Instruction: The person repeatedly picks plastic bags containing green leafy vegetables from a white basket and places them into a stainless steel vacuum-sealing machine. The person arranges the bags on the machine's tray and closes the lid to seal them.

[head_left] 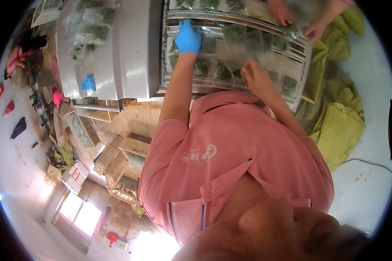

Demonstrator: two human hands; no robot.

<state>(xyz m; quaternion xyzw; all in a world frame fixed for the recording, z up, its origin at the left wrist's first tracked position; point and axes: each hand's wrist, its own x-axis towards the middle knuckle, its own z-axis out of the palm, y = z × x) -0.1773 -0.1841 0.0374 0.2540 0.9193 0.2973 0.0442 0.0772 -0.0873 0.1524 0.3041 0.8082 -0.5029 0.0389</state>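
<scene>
Two hands reach over the white machine bed (287, 66): the left hand (188, 38), in a blue glove, is at a metal bar (212, 31) near the left edge, its fingers partly bent, but I cannot tell if they grip anything. The right hand (256, 77) is bare and nearer to the front edge, with fingers curled toward each other; it is blurred, so I cannot tell whether it pinches plastic. Around both lie the clear bags of green plant pieces (224, 68), in rows between the bars, from the front edge to the far edge. These bags look thin and loose, so I think one could fold or turn crooked if a finger or a wrist drags on it. If a bag is lifted by its lower end, some pieces could perhaps fall onto a bar. At the far right corner, a co-worker's hands (316, 30) are also over the bed; reaching there together could cause a bump and push a row out of line. Beyond the left edge, more bags (91, 32) lie on a steel housing (137, 56); its smooth surface could let them slide, if it is knocked. Green sacks (337, 130) stand past the right edge, where a fallen bag would be easily missed
</scene>
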